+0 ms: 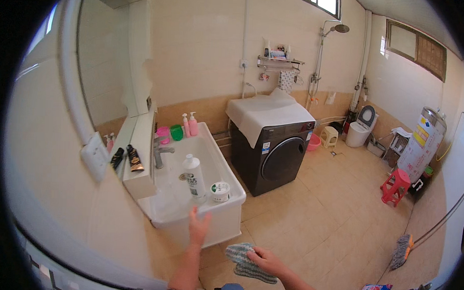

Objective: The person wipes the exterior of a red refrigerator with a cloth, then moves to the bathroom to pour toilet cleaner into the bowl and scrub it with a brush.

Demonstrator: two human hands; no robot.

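Observation:
My left hand (199,225) is just in front of the near rim of a white sink basin (168,213), fingers apart and nothing in them. Close beyond its fingertips stands a white plastic bottle (194,178) with printed writing. A round white tub (220,191) with a green-and-white lid sits to the right of the bottle, on the basin's near right corner. Lower right, my right hand (264,259) grips a folded grey-green and white striped cloth (247,266) over the tiled floor.
Pink pump bottles (192,126), a green cup (176,132) and a pink cup (163,135) stand behind the grey faucet (161,152). A tube (134,159) lies on the mirror ledge. Beyond the basin is a black front-loading washing machine (271,158). A red stool (395,187) and mop (402,250) are right.

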